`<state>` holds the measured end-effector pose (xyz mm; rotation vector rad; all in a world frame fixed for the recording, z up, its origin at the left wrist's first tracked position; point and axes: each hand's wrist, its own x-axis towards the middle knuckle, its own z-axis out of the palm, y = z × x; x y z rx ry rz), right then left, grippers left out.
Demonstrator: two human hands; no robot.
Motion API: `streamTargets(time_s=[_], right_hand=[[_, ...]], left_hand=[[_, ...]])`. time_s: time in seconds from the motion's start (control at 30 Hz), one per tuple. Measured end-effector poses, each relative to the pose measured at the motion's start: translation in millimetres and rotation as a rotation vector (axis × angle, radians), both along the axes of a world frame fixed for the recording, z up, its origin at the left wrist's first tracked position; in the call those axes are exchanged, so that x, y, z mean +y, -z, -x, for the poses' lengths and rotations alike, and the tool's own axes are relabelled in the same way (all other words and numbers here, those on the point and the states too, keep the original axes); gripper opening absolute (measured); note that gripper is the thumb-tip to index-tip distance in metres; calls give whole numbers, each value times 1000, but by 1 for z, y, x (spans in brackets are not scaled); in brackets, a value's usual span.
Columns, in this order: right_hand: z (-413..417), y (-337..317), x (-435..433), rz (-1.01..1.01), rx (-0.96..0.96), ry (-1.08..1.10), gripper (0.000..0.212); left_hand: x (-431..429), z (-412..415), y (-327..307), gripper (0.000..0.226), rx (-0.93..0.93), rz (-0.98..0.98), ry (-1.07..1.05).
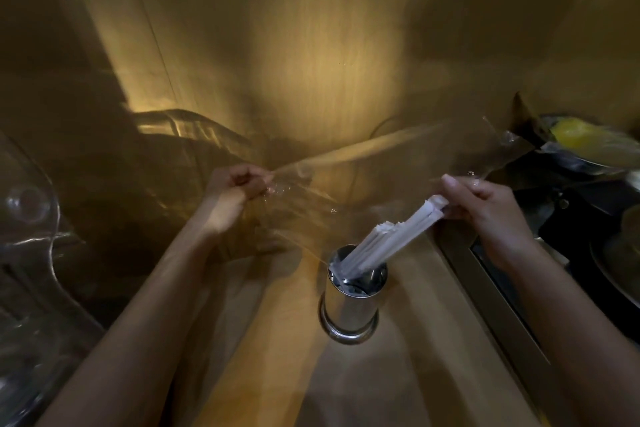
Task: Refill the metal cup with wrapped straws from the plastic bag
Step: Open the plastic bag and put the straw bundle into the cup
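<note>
**Straws going into a metal cup**

Hands work over a wooden counter (284, 340) in dim yellow light. At far left stands a clear plastic chair (31, 218). The left hand (235, 194) is closed, pinching one edge of a clear plastic bag (398, 163), which stretches across to the right. Below the bag, near centre, a metal cup (349, 305) stands upright on the counter. A bundle of white wrapped straws (391, 236) leans into it, its upper end gripped by the right hand (485, 204). Dark dishes (588, 156) sit far right.
</note>
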<state>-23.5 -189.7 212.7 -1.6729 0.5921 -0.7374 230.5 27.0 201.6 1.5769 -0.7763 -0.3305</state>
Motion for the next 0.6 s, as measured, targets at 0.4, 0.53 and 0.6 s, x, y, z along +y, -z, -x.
streamTargets(time_s=[0.4,0.53,0.6], right_hand=[[-11,-22,1,94,-20,-12,17],[-9,-18,-2,58,-53,-2,8],[-8,-13,-3,67,-38,-19,11]], left_hand=[[8,8,-3,16,60,20,-60],[13,8,-1,17,73,22,-111],[16,7,-1,17,102,34,-121]])
